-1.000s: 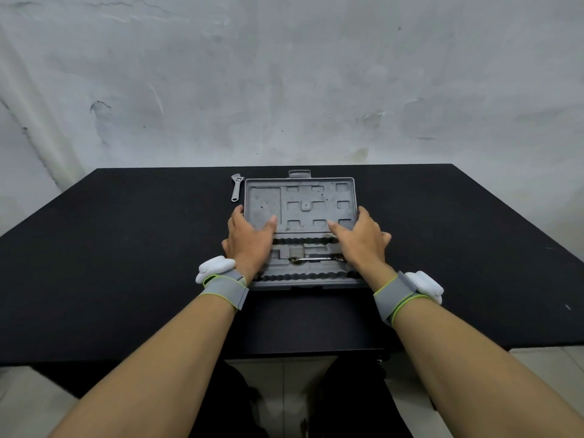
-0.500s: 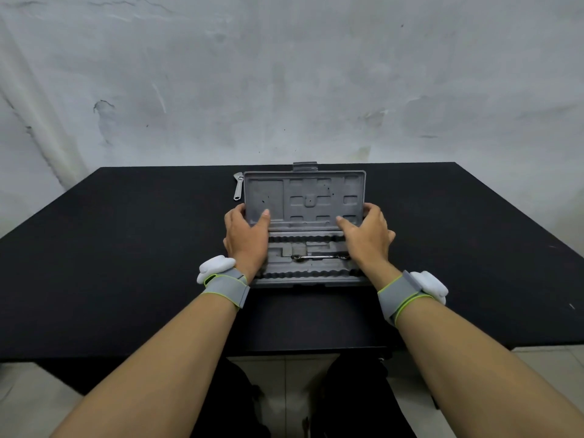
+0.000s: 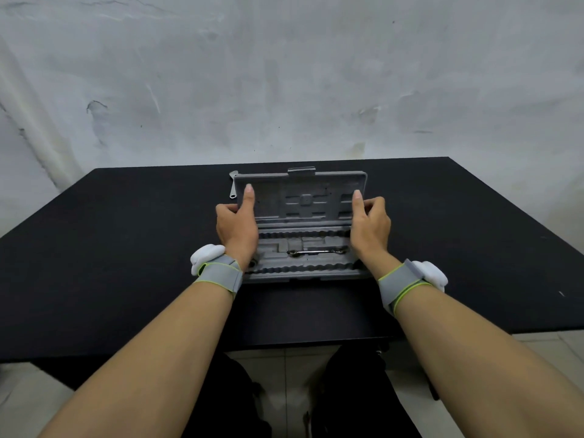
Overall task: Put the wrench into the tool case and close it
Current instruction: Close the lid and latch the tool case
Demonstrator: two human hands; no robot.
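From the head view, the left hand (image 3: 237, 227) and right hand (image 3: 370, 223) each had their grip clamped on a side of the tool case lid (image 3: 301, 197), raised partway. The wrench (image 3: 317, 251) lay in the case's near tray (image 3: 303, 257) on the black desk (image 3: 110, 248).

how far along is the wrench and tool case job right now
Done: a slim metal wrench lies in the tray of the grey plastic tool case. In hand: the left hand and right hand grip the side edges of the half-raised lid. Left: lower the lid fully and latch it. A second wrench sits on the black table behind the case.
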